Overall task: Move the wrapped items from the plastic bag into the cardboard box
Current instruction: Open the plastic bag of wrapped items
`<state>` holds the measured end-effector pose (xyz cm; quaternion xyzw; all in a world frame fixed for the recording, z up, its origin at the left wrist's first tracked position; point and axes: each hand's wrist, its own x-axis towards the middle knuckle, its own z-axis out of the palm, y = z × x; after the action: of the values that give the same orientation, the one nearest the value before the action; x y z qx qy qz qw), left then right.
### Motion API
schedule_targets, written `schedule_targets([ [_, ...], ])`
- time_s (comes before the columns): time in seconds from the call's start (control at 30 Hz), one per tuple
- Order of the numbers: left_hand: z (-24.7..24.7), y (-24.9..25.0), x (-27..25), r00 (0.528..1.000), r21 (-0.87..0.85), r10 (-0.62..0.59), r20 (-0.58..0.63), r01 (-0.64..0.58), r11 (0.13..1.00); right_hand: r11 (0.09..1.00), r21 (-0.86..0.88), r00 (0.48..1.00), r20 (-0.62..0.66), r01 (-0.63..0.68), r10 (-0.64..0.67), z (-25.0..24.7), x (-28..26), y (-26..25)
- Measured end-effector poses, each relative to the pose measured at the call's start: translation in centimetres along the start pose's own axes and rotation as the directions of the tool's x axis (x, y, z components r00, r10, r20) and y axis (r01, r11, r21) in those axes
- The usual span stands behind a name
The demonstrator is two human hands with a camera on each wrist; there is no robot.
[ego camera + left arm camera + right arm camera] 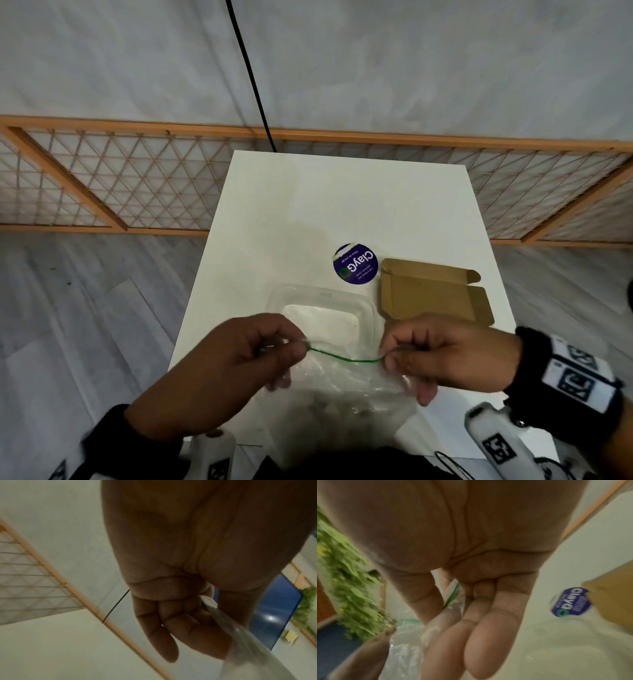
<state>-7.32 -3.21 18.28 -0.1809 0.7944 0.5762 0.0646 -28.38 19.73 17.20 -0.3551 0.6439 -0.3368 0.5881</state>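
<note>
Where hands pinch: clear (crinkly) plastic bag (342, 387)

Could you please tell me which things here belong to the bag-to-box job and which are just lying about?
Part of the job:
plastic bag, its green-edged top pinched by the left hand and the right hand
cardboard box, open on the table

Just lying about:
clear tray
round purple sticker
black cable

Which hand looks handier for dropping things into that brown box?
Probably the right hand: the cardboard box lies just beyond it. Both hands, the left hand too, pinch the plastic bag.
</note>
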Motion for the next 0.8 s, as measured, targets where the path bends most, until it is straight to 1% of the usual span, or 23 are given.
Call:
schedule_targets([
  [0.03,0.3,-1.2,0.6,0.999,0.013,-0.034,0.036,0.033,0.999,1.000,-0.006,1.000,-0.008,-0.027,0.027,0.2,0.7,1.2],
  [0.1,0.7,-3.8,2.0,0.993,0.027,-0.090,0.075,0.088,0.996,0.996,-0.021,0.993,-0.082,-0.083,0.081,0.6,2.1,3.7],
  [0.2,1.6,-6.9,3.7,0.989,0.071,-0.128,0.078,0.122,0.990,0.988,0.010,0.966,-0.211,-0.153,0.152,0.5,3.8,6.8],
  [0.23,1.9,-7.5,4.2,0.990,0.115,-0.130,0.062,0.122,0.986,0.988,-0.025,0.957,-0.250,-0.156,0.145,0.4,4.2,7.4],
  [0.27,2.1,-8.1,4.6,0.991,0.162,-0.126,0.037,0.119,0.980,0.981,-0.130,0.947,-0.305,-0.144,0.099,0.2,4.5,7.9],
  [0.3,2.4,-8.5,5.1,0.993,0.204,-0.120,0.008,0.116,0.972,0.953,-0.271,0.934,-0.356,-0.131,0.028,-0.1,4.8,8.2],
  [0.37,2.7,-8.8,6.2,0.994,0.252,-0.094,-0.050,0.103,0.962,0.852,-0.512,0.914,-0.390,-0.111,-0.115,-0.8,5.3,8.3],
  [0.4,2.9,-9.0,6.7,0.994,0.258,-0.082,-0.077,0.099,0.961,0.808,-0.578,0.910,-0.388,-0.119,-0.144,-1.1,5.5,8.1],
  [0.43,3.0,-8.9,7.3,0.992,0.252,-0.071,-0.103,0.095,0.963,0.770,-0.622,0.910,-0.390,-0.145,-0.144,-1.3,5.6,7.8],
  [0.5,3.2,-8.7,8.3,0.986,0.230,-0.052,-0.155,0.088,0.969,0.728,-0.665,0.918,-0.374,-0.168,-0.130,-1.2,6.2,7.1],
  [0.6,3.6,-8.0,9.9,0.972,0.159,-0.024,-0.232,0.063,0.985,0.768,-0.624,0.932,-0.346,-0.144,-0.106,-1.0,7.3,5.2],
  [0.63,3.7,-7.7,10.3,0.966,0.130,-0.018,-0.258,0.053,0.990,0.747,-0.651,0.932,-0.340,-0.135,-0.128,-0.9,7.8,4.9],
  [0.67,3.9,-7.4,10.7,0.960,0.115,-0.013,-0.281,0.047,0.992,0.711,-0.690,0.923,-0.349,-0.135,-0.164,-1.0,8.3,4.7],
  [0.7,4.0,-7.2,11.1,0.951,0.113,0.000,-0.308,0.037,0.993,0.675,-0.723,0.905,-0.373,-0.147,-0.203,-1.2,8.8,4.5],
  [0.73,4.1,-7.1,11.3,0.942,0.125,0.015,-0.335,0.029,0.992,0.658,-0.734,0.881,-0.412,-0.171,-0.232,-1.4,9.2,4.4],
  [0.8,4.3,-7.2,11.6,0.910,0.197,0.070,-0.408,0.013,0.980,0.676,-0.706,0.830,-0.495,-0.213,-0.256,-1.8,9.8,4.1],
])
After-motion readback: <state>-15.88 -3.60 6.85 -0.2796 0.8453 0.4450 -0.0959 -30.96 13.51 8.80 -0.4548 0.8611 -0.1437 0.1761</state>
